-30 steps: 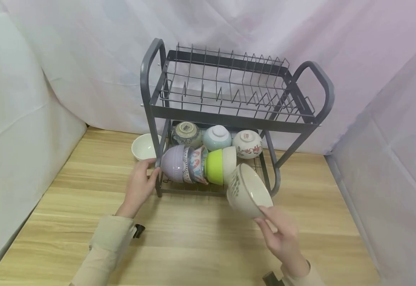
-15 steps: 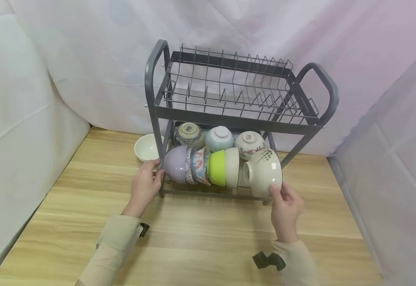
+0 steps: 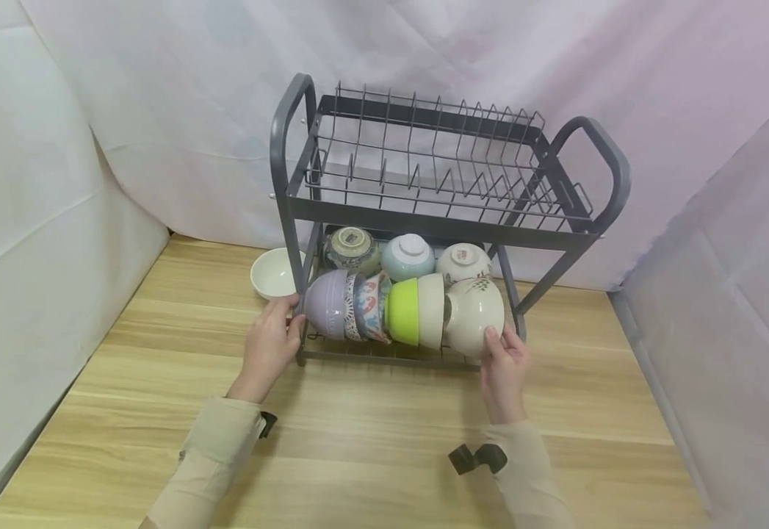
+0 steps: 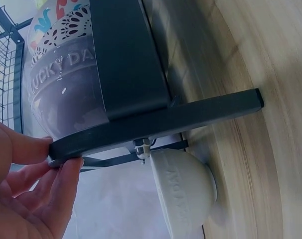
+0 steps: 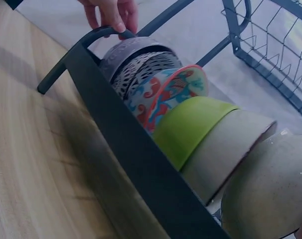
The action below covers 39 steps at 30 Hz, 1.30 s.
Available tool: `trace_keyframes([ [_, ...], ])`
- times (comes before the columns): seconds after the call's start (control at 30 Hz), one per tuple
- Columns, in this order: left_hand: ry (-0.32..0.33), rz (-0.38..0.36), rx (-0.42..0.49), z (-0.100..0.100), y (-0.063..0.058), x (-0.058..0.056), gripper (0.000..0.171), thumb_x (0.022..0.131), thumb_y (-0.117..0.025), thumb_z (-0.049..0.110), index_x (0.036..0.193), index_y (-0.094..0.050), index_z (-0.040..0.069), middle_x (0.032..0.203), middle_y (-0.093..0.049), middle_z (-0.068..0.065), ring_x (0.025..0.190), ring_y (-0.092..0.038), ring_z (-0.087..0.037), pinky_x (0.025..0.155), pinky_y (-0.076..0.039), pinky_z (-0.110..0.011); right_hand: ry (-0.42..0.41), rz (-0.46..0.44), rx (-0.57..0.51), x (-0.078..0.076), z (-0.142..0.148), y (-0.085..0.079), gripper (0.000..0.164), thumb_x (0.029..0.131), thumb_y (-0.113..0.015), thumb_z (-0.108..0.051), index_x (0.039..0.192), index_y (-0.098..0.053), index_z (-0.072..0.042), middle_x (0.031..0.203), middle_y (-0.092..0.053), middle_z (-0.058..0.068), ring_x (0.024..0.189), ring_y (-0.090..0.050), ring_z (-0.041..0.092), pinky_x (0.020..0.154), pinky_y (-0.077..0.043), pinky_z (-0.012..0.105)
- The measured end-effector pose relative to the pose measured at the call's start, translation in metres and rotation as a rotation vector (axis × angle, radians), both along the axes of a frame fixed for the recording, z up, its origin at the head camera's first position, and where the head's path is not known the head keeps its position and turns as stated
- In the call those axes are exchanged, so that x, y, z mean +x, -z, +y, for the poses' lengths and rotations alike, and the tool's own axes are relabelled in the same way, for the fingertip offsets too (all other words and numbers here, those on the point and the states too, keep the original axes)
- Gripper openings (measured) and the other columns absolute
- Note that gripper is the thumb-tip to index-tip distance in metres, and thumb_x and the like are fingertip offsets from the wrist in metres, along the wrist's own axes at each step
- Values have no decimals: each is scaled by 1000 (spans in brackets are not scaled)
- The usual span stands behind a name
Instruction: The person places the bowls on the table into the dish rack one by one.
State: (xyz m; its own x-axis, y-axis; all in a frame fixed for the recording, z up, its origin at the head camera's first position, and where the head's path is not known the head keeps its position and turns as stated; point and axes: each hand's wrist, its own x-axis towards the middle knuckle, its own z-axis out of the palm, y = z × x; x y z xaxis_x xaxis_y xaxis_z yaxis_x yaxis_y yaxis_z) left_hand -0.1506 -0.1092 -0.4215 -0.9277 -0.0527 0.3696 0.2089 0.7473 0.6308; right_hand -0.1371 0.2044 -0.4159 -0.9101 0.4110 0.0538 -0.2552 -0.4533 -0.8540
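My right hand [image 3: 506, 375] grips a white bowl [image 3: 473, 319] with a green leaf print, turned on its side at the right end of the front row. Its base faces the cream bowl [image 3: 430, 312] beside it. My left hand [image 3: 268, 345] pinches the left frame of the grey dish rack [image 3: 437, 222]; the left wrist view shows thumb and fingers on the frame tube [image 4: 116, 132]. On the lower shelf, a lavender bowl [image 3: 326, 305], patterned bowls [image 3: 369, 305] and a lime-green bowl [image 3: 402, 312] also lie sideways in that row.
Behind the row stand a brownish patterned bowl [image 3: 351, 253], a pale blue bowl [image 3: 408, 258] and a floral white bowl [image 3: 463, 261], all upside down. A small white bowl [image 3: 270, 273] sits on the wooden table [image 3: 358, 433], left of the rack. Wire dividers line the upper tier.
My right hand has brought the leaf-print bowl onto the lower shelf, turned its base toward the row and moved it left against the cream bowl. My left hand stays on the rack.
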Motion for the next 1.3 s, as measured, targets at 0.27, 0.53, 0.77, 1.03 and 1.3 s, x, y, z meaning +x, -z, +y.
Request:
trace_keyframes([
  [0.27,12,12,-1,-1,-1,1,32,82,-62,2,112,-55,-7,106,-59,-23,76,-65,-33,62,-55,-41,21,-76,-23,-7,-10,8,22,85,-54,6,99,-67,-5,92,-69,2,88,-65,13,72,-54,23],
  [0.53,2,8,-1,-1,-1,1,32,81,-62,2,111,-55,-6,106,-59,-23,76,-66,-32,62,-55,-41,12,-50,11,-16,-17,14,24,86,-54,5,108,-62,0,101,-68,6,93,-64,13,80,-52,25],
  [0.77,2,23,0,-1,0,0,31,81,-63,2,110,-56,-6,105,-60,-23,75,-66,-32,62,-55,-41,7,59,59,-18,-23,20,26,83,-50,15,98,-65,0,93,-69,4,89,-65,13,75,-53,22],
  [1.03,4,26,5,-2,1,0,32,81,-63,2,111,-56,-7,104,-60,-23,75,-66,-32,62,-55,-41,55,16,129,-17,-25,23,29,80,-52,15,92,-66,-7,86,-70,-1,82,-66,8,72,-52,18],
  [1.3,15,14,6,-3,1,0,32,82,-62,3,111,-55,-6,106,-59,-23,75,-66,-32,63,-55,-40,37,-53,281,-15,-23,25,24,80,-54,15,92,-66,-4,78,-68,-7,75,-64,4,65,-51,14],
])
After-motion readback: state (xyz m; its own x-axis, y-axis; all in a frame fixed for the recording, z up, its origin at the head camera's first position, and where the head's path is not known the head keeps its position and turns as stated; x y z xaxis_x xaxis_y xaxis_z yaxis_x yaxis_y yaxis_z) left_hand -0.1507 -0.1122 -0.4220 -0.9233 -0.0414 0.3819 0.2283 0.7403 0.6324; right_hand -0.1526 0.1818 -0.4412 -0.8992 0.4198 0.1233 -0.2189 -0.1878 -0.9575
